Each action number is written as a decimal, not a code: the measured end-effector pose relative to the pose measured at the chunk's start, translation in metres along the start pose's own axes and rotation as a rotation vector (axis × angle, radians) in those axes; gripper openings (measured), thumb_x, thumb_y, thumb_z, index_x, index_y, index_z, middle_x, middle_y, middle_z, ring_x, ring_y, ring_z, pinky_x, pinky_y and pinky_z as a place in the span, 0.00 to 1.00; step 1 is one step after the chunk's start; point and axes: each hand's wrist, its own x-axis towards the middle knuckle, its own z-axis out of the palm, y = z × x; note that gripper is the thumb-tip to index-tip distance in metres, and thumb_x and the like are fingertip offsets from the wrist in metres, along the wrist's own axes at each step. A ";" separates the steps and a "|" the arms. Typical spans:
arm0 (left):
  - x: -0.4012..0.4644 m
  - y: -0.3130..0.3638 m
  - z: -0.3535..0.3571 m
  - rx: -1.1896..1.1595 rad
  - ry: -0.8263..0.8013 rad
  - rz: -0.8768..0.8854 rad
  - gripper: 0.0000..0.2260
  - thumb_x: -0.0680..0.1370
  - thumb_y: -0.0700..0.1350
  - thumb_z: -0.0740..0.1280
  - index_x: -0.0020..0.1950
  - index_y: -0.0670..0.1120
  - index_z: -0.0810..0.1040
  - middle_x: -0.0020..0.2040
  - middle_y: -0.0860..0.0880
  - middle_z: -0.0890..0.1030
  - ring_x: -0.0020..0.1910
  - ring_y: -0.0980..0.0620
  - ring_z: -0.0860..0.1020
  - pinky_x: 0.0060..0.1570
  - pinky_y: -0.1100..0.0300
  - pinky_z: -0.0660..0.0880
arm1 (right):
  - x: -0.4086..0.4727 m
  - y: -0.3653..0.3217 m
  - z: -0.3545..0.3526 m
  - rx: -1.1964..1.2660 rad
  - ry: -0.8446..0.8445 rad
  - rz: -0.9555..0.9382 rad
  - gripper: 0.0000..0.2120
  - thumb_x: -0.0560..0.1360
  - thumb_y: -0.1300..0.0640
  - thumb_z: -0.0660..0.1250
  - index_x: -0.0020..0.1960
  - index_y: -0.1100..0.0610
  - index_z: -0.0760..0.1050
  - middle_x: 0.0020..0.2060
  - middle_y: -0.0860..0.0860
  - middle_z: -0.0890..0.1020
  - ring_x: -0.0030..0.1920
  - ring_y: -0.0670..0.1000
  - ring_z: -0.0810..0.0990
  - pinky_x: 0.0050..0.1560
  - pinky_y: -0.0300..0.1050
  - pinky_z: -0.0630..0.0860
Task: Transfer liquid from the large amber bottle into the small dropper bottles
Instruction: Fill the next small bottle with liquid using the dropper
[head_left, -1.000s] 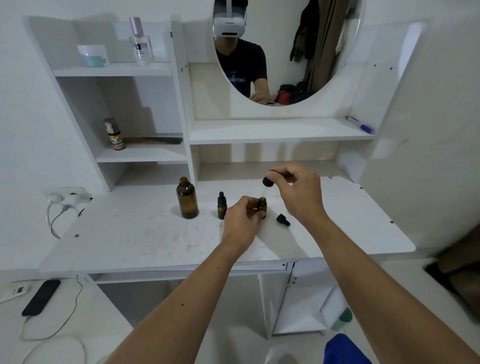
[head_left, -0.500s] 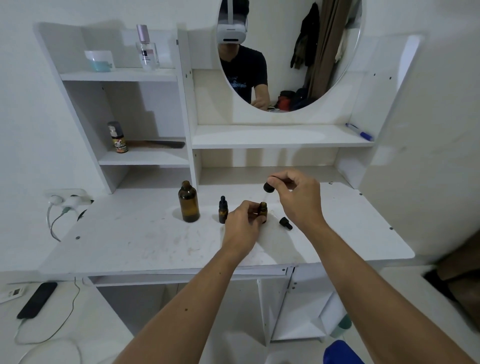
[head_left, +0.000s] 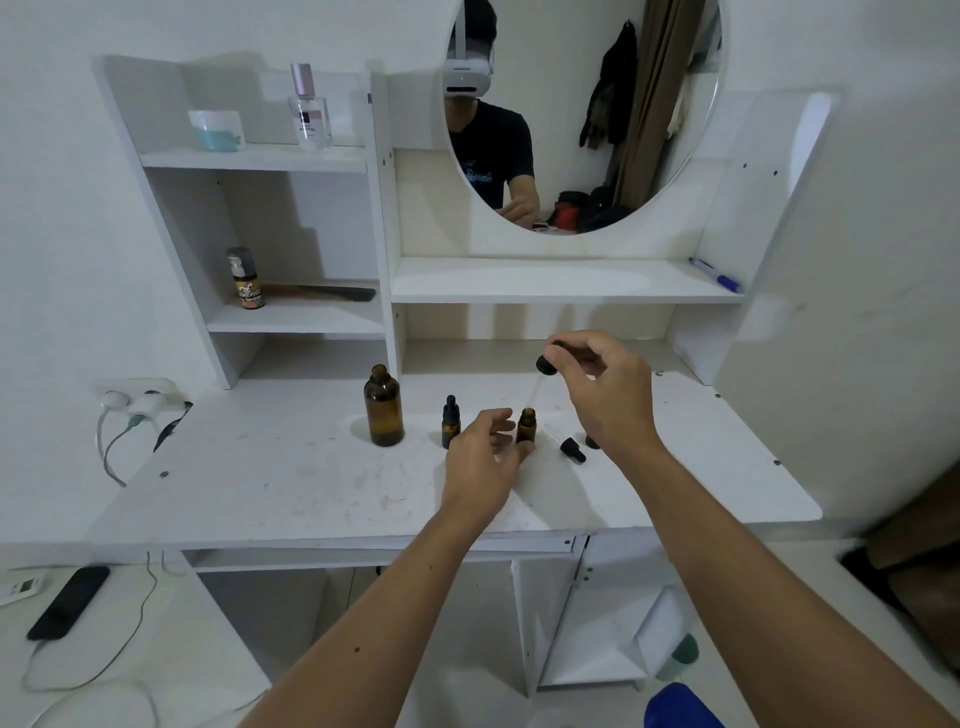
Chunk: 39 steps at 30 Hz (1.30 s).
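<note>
The large amber bottle (head_left: 384, 408) stands uncapped on the white desk (head_left: 291, 483). To its right stands a small dropper bottle (head_left: 450, 423) with its black cap on. Further right is a small open amber bottle (head_left: 526, 426). My left hand (head_left: 480, 462) is beside it with the fingers spread and the thumb tip near its base. My right hand (head_left: 608, 395) pinches the black bulb of a dropper (head_left: 545, 365). The dropper's glass tube points down just above the open bottle's mouth. A second dropper cap (head_left: 571, 449) lies on the desk by my right wrist.
Shelves at the back hold a jar (head_left: 217, 130), a perfume bottle (head_left: 310, 111), a small spray bottle (head_left: 245, 280), a comb (head_left: 332, 292) and a pen (head_left: 714, 274). A round mirror (head_left: 597, 104) hangs above. A power strip (head_left: 140, 400) and a phone (head_left: 67, 603) are at the left.
My left hand has loosened from the small open bottle, so more of the bottle shows. My right hand keeps the dropper above its mouth. The view has tilted upward a little.
</note>
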 end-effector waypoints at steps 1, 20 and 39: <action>-0.003 -0.001 -0.003 -0.021 0.008 -0.001 0.23 0.77 0.47 0.77 0.70 0.48 0.76 0.58 0.54 0.83 0.55 0.57 0.81 0.59 0.60 0.80 | 0.001 -0.002 -0.001 -0.001 0.009 -0.005 0.04 0.79 0.59 0.74 0.53 0.56 0.85 0.44 0.41 0.86 0.44 0.33 0.83 0.49 0.25 0.75; -0.007 -0.043 -0.141 -0.046 0.378 -0.076 0.20 0.72 0.46 0.81 0.60 0.46 0.79 0.51 0.51 0.83 0.49 0.52 0.81 0.50 0.59 0.81 | 0.021 -0.071 0.109 0.252 -0.051 -0.039 0.07 0.79 0.58 0.74 0.56 0.58 0.86 0.47 0.46 0.88 0.49 0.41 0.86 0.55 0.34 0.80; 0.023 -0.050 -0.136 -0.075 0.235 -0.079 0.23 0.74 0.41 0.78 0.67 0.45 0.77 0.58 0.52 0.83 0.58 0.52 0.81 0.59 0.61 0.79 | 0.030 -0.052 0.159 0.058 -0.315 -0.129 0.03 0.79 0.58 0.75 0.52 0.55 0.86 0.43 0.41 0.86 0.44 0.36 0.84 0.50 0.29 0.79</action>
